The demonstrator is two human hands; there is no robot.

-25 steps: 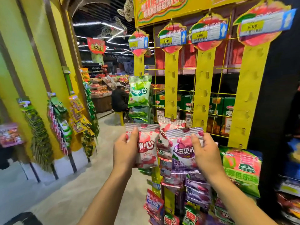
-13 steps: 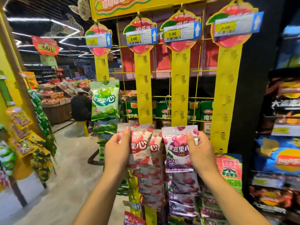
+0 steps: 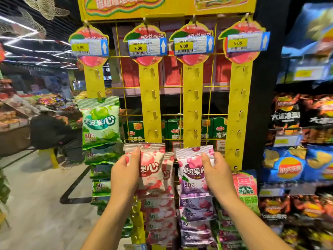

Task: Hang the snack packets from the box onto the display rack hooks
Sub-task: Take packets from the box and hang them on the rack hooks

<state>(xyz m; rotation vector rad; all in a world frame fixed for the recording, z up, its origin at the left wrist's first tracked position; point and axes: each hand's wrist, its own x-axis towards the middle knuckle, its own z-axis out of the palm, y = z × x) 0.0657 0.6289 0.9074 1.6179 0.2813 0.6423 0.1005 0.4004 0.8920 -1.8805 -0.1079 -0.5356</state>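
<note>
The left hand (image 3: 124, 175) grips a red-and-white snack packet (image 3: 153, 168) by its left edge, thumb across the front and fingers behind. The right hand (image 3: 219, 173) grips a purple snack packet (image 3: 191, 175) by its right edge in the same way. Both packets are held upright, side by side, against the display rack. The red one's top edge lies over the lower end of the second yellow strip (image 3: 149, 105) and the purple one's over the third yellow strip (image 3: 192, 105). Whether either has caught a hook cannot be told.

Under the hands, more red packets (image 3: 158, 213) and purple packets (image 3: 196, 222) hang in overlapping columns. A green packet (image 3: 100, 123) hangs from the leftmost strip (image 3: 94, 78), with others below it. The rightmost strip (image 3: 237, 105) carries a green-and-pink packet (image 3: 245, 188) at its foot. Each strip is topped by a 5.00 price label (image 3: 146, 47). Behind the wire grid (image 3: 171, 86) stand green cartons (image 3: 175, 129). Crisp bags (image 3: 288, 165) fill the shelves at right, and at left a person (image 3: 48, 132) sits on a yellow stool (image 3: 52, 156).
</note>
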